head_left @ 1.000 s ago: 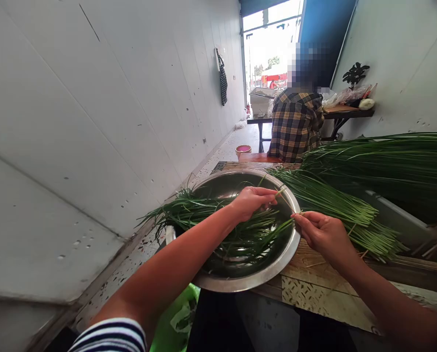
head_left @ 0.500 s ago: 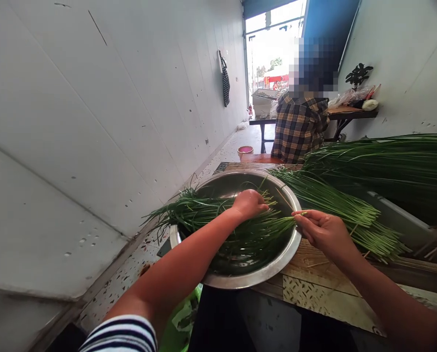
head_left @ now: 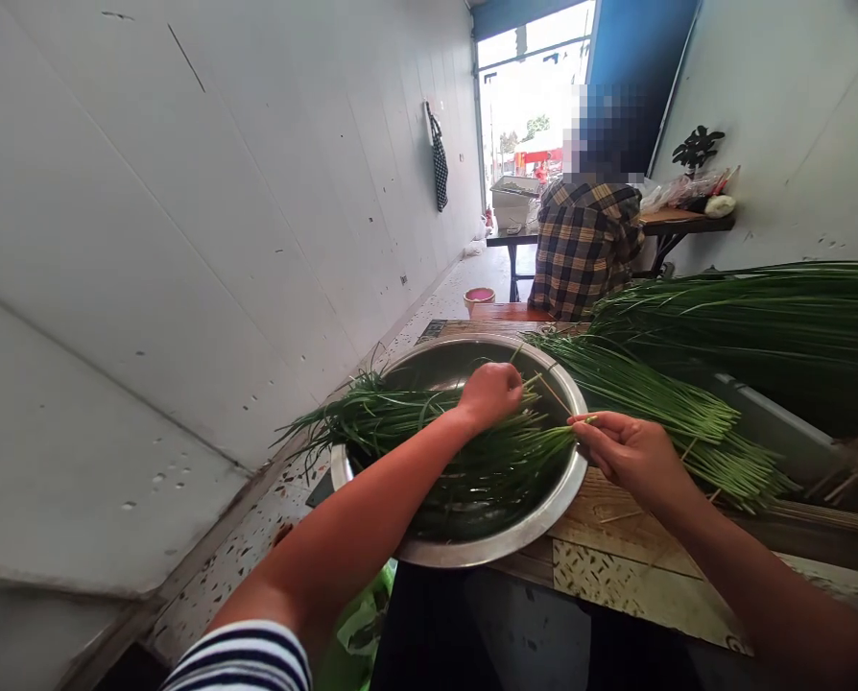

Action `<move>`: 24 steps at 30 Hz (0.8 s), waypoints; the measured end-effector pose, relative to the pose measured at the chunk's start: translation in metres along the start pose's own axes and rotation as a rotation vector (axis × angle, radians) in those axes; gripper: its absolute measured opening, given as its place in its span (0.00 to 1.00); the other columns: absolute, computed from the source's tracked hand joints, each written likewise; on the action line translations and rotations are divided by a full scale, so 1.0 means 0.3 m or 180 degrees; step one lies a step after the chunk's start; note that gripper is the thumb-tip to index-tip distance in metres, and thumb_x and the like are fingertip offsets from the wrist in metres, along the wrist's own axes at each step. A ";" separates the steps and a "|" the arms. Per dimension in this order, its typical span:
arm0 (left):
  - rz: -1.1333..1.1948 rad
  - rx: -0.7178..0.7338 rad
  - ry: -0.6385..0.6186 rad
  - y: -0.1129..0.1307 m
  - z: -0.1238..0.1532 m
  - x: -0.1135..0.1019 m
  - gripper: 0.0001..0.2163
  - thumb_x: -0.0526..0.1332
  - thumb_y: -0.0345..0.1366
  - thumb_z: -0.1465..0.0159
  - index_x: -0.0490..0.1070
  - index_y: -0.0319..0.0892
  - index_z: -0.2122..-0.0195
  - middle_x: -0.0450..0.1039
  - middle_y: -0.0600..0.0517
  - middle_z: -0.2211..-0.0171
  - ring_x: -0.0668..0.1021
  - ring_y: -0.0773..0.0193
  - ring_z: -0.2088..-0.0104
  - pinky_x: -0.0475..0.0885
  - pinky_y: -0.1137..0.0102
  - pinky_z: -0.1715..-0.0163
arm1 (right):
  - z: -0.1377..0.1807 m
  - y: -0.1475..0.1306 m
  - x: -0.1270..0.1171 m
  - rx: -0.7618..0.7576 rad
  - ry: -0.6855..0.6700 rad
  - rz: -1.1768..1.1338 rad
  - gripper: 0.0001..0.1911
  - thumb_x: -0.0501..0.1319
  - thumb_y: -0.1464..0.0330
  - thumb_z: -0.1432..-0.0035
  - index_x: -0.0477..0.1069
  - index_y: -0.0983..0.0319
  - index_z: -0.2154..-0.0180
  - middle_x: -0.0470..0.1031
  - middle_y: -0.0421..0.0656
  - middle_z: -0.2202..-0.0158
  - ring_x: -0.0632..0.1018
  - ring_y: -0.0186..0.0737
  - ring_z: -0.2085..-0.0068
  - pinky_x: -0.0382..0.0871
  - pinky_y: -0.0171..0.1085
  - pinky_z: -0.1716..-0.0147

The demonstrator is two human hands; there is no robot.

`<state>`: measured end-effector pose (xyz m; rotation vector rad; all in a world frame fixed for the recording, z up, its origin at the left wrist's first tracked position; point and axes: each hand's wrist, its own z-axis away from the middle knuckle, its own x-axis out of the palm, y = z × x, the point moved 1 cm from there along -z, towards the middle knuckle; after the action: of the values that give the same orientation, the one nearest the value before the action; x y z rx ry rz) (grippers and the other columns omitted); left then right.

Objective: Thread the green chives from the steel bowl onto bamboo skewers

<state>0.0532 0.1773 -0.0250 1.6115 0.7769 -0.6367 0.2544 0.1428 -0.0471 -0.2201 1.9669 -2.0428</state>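
Fingers [head_left: 611, 422]: your right hand [head_left: 634, 451] pinches long slender green stalks [head_left: 526, 465]; your left hand [head_left: 492, 393] is curled, its hold hidden.
Brown wood-patterned tabletop [head_left: 616, 518]: under a round silver metal basin [head_left: 501, 551] at its left end.
Stalks: across the basin, from left rim to right.

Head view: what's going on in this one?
The right hand pinches the ends of a few long green stalks at the right rim of a metal bowl. The left hand is over the stalks in the bowl; whether it grips any is hidden. More greens lie to the right, and someone in a plaid shirt sits beyond.
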 end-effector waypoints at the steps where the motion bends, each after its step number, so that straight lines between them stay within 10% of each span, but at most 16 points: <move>1: 0.0438 -0.0159 0.0044 -0.005 -0.002 -0.003 0.04 0.61 0.29 0.44 0.74 0.37 0.70 0.76 0.47 0.70 0.75 0.63 0.69 0.67 0.69 0.65 | -0.001 0.002 0.001 -0.0001 -0.0007 -0.0024 0.25 0.64 0.52 0.51 0.76 0.66 0.61 0.54 0.31 0.88 0.55 0.26 0.84 0.53 0.32 0.83; 8: 0.2399 -0.0788 -0.0090 0.000 0.005 -0.006 0.04 0.62 0.26 0.45 0.75 0.34 0.68 0.76 0.49 0.76 0.74 0.70 0.78 0.68 0.73 0.71 | -0.007 0.009 -0.004 -0.0015 0.0003 0.0060 0.24 0.64 0.51 0.52 0.76 0.65 0.63 0.55 0.31 0.88 0.54 0.26 0.85 0.49 0.31 0.84; 24: 0.2423 -0.0666 -0.0008 0.011 0.008 -0.001 0.05 0.64 0.26 0.47 0.77 0.34 0.69 0.77 0.49 0.76 0.74 0.70 0.78 0.72 0.71 0.70 | 0.002 0.005 -0.009 0.0033 -0.0039 0.0057 0.22 0.63 0.53 0.49 0.75 0.66 0.62 0.56 0.32 0.86 0.55 0.26 0.83 0.45 0.30 0.84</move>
<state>0.0557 0.1745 -0.0231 1.5552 0.1737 -0.0061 0.2574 0.1430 -0.0483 -0.2115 1.9436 -2.0351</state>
